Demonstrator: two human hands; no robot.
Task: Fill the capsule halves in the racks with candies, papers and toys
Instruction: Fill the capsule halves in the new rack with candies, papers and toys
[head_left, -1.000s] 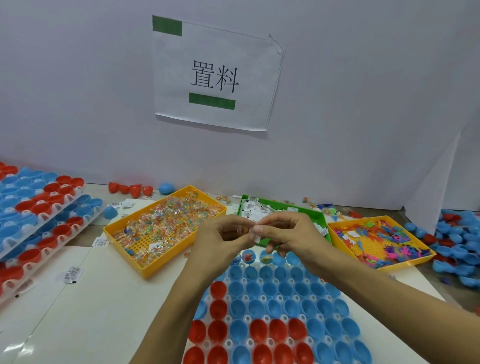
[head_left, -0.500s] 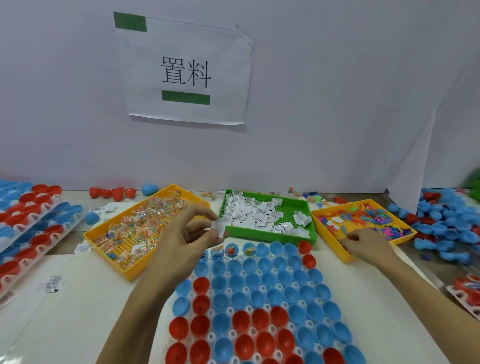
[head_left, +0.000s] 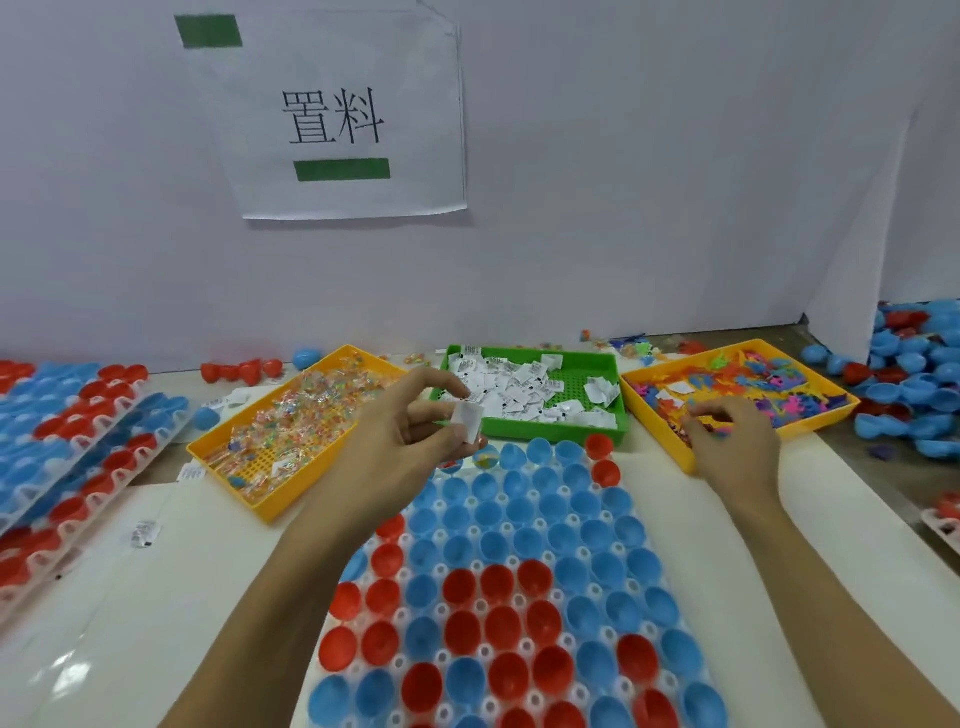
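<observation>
Two hands were at work in the single head view, above a white rack (head_left: 670, 545) of blue and red capsule halves (head_left: 498, 618) that lay on the table right in front of the person. The left hand (head_left: 400, 441) hovered over the rack's far-left corner, thumb and forefinger pinching a small folded white paper (head_left: 467, 420), the other fingers loosely curled beneath it. The right hand (head_left: 735, 441) rested at the near corner of the yellow toy tray (head_left: 680, 457), fingertips (head_left: 698, 410) bent down among the coloured toys (head_left: 769, 379); whether they had closed on one could not be told. Behind the rack stood the green tray (head_left: 582, 431) of papers, with the yellow tray (head_left: 270, 506) of wrapped candies (head_left: 291, 415) to its left. Most halves looked empty, only a few at the far edge showing contents, so the filling seemed to be barely begun. The step in hand appeared to be loading a paper while fetching a toy. The next move would likely call for lowering the paper into an unfilled far-row half and letting go, then lifting a single toy free of the heap
</observation>
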